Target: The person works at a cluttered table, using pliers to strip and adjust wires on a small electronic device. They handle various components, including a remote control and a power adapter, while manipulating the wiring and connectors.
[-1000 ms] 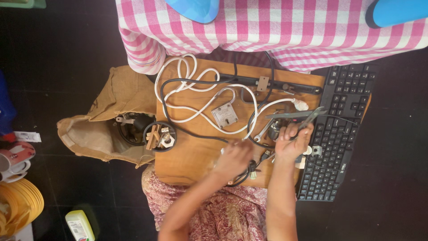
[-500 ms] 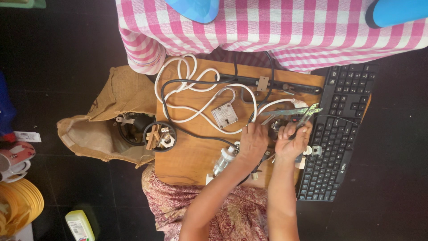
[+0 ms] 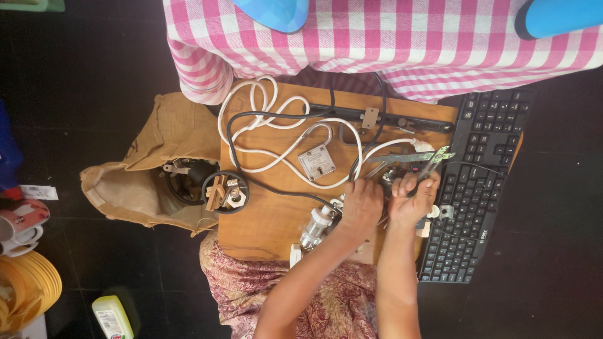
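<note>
At the bottom centre of the frame two bare forearms rise from a lap covered in patterned maroon cloth (image 3: 326, 301). The left hand (image 3: 361, 206) rests knuckles-up, fingers curled down over a small dark part on the wooden board (image 3: 270, 220); whether it grips that part cannot be told. Just beside it, lower left, lies one silver-and-white lamp socket (image 3: 316, 227). The right hand (image 3: 412, 199) is closed around the handles of one pair of pliers (image 3: 433, 164), whose tip points to the upper right, over the edge of the black keyboard (image 3: 487, 182) that lies along the right side of the board.

Further up the board, one white cable (image 3: 264, 119) loops widely and one black cable (image 3: 235, 154) crosses it; both lie between the hands and the far edge. Among the loops sits one small grey square plate (image 3: 316, 162). One long dark strip (image 3: 389, 118) with a pale clip runs along the board's upper edge.

At the board's left edge stands one round black ring (image 3: 225, 191) holding small wooden and metal bits. Left of it, on the dark floor, one brown sack (image 3: 147, 163) gapes open with a dark metal piece inside.

In the lower left of the frame are a stack of yellow plates (image 3: 28, 289) and one yellow bottle (image 3: 113, 317). Across the top hangs a pink checked cloth (image 3: 389, 44)
</note>
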